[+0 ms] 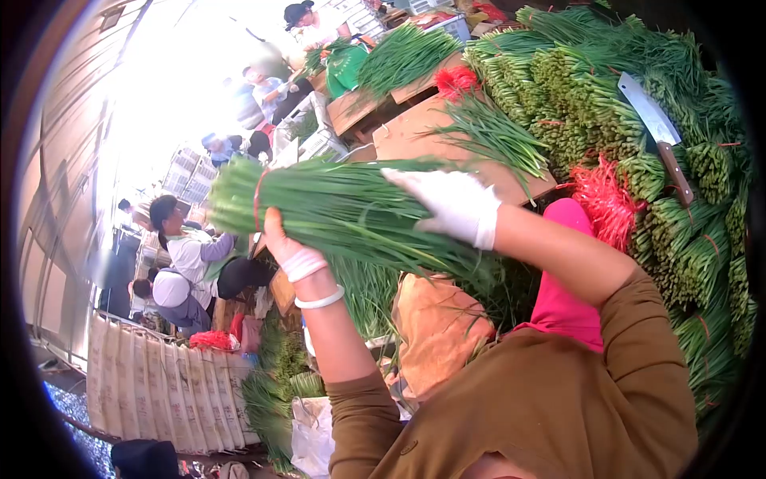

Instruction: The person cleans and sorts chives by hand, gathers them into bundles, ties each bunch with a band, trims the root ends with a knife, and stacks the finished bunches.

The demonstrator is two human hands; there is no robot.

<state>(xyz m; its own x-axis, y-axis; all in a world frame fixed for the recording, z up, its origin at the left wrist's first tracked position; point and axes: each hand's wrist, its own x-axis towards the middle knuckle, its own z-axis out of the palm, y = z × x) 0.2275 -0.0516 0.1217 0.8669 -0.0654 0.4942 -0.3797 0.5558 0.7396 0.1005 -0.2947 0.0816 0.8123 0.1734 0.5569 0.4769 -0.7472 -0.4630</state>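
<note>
A thick bundle of garlic chives (343, 199) lies sideways in front of me, held off the table. A red tie (259, 198) circles it near its blurred, pale stalk ends. My left hand (281, 239) grips it from below beside the tie; the thumb shows, and the other fingers are hidden behind the stalks. There is a white band at that wrist and a white bangle lower down. My right hand (451, 203), in a white glove, rests on the leafy part with fingers stretched and thumb apart.
Loose chives (499, 132) lie on a wooden board (411, 136). Red ties (605, 199) sit by my knee. A cleaver (650, 112) lies on stacked bundles (574, 96) at the right. An orange-brown sack (439, 327) is below. Several people sit beyond, one in a pale vest (187, 255).
</note>
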